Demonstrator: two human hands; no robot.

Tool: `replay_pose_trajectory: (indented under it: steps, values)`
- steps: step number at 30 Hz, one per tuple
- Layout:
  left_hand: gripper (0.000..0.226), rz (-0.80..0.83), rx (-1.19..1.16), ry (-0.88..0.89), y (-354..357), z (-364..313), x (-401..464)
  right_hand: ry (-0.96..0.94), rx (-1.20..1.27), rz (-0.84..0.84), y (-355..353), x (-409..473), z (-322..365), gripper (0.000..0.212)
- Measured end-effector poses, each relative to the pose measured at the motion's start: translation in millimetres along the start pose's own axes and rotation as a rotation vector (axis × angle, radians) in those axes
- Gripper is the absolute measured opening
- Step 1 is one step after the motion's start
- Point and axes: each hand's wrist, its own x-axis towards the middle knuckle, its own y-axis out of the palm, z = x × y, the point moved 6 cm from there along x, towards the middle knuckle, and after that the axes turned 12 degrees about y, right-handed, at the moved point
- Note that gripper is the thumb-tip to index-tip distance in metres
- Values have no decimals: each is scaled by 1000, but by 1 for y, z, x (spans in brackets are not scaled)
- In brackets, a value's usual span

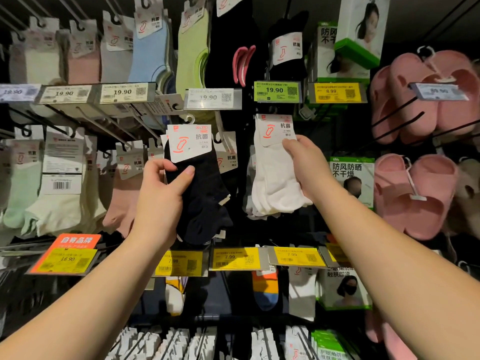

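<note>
My left hand [162,193] grips a pack of black ankle socks [205,196] with a white card label, held up in front of the shop rack. My right hand [306,165] grips a pack of white ankle socks [275,183] by its right side, thumb on the card label. Both packs hang side by side at about the same height, roughly a hand's width apart.
Rows of sock packs in pastel colours [153,45] hang on metal hooks above and to the left. Price tags [278,90] line the hook ends. Pink slippers [415,193] hang at the right, beside face-mask packs [352,178]. More socks [265,289] hang below.
</note>
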Motion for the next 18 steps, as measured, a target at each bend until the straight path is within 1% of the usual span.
replay_pose_trajectory:
  steps: [3, 6, 8, 11, 16, 17, 18]
  values:
    - [20, -7, 14, 6, -2, 1, 1, 78, -77, 5, -1, 9, -15, 20]
    - [19, -14, 19, 15, -4, 1, 2, 181, -119, 30, 3, 23, -30, 18]
    - [19, -13, 27, 19, -6, 2, 2, 248, -166, 12, 6, 32, -37, 28]
    - [20, -12, 25, 7, -8, 4, 3, 305, -258, -38, 8, 43, -47, 36]
    - [21, -14, 33, 9, -18, 6, 4, 325, -292, -100, 2, 53, -59, 50]
    - [22, -17, 27, 13, -20, 6, 4, 307, -321, -149, -1, 52, -58, 53]
    - [21, -18, 20, 17, -21, 5, 5, 248, -396, -226, -4, 49, -53, 54]
